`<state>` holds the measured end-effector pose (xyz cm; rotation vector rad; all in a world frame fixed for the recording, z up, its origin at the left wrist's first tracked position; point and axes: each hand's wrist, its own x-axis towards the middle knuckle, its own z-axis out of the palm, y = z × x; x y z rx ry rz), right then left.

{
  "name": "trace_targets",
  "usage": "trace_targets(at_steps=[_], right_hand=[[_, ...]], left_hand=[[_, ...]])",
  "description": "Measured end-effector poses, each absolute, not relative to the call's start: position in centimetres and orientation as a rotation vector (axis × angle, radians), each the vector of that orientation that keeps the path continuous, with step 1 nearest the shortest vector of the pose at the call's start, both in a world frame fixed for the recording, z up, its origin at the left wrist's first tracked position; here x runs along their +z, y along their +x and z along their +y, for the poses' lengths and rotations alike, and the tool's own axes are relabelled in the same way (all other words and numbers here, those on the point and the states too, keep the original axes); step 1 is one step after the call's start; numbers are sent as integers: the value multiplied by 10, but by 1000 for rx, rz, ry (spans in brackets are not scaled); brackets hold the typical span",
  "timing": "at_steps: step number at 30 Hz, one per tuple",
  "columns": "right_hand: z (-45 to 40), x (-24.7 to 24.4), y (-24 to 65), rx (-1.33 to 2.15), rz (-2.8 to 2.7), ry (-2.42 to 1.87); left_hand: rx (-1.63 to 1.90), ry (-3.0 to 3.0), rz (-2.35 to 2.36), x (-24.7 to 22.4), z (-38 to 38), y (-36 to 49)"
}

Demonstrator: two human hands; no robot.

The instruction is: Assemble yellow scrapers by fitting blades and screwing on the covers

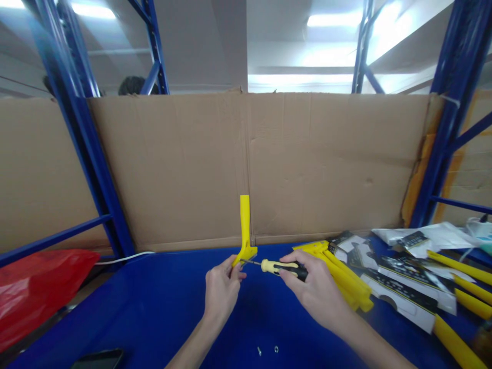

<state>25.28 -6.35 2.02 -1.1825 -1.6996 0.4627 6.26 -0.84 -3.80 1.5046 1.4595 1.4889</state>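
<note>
My left hand (223, 284) grips the lower end of a yellow plastic piece (245, 223), whose handle points upward in front of the cardboard. In my right hand (313, 284) is a screwdriver (279, 267) with a cream and black handle. Its shaft points left, and the tip meets the lower part of the yellow piece close to my left fingers. Whether the tip sits in a screw is too small to tell. Below the hands, a small screw (259, 351) and a small nut (276, 349) lie on the blue table (165, 302).
Several yellow pieces (346, 277) lie right of my right hand, beside black and white packages (402, 297) and more yellow handles (457, 341). A red bag (42, 292) is at the left, a dark phone (98, 360) at the front left. A cardboard panel (184, 169) stands behind.
</note>
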Motion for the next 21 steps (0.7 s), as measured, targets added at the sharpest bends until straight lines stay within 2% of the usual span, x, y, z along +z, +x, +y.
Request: trace_targets(at_steps=[4,6,9,15,18,21], right_hand=[[-56,16,252,974,-1297,-1260],[-53,15,255,1067,-1190,-1288],[-51,16,262,940,-1392,-1367],[-59,16,270,144,-2040,-1129],[-63,14,265,138,-2058,-1162],[-60,10,257,401,-1910,-1245]], left_hand=[[1516,1603,1443,-38,-9,61],[1533,1656,1448,-38,-9,61],[1532,1662,1463,-36,-9,61],[1523,1600,1446,-31,-12,63],[1566,1623,1468,-32,-11,60],[1558,1723,1490,-38,-8,57]])
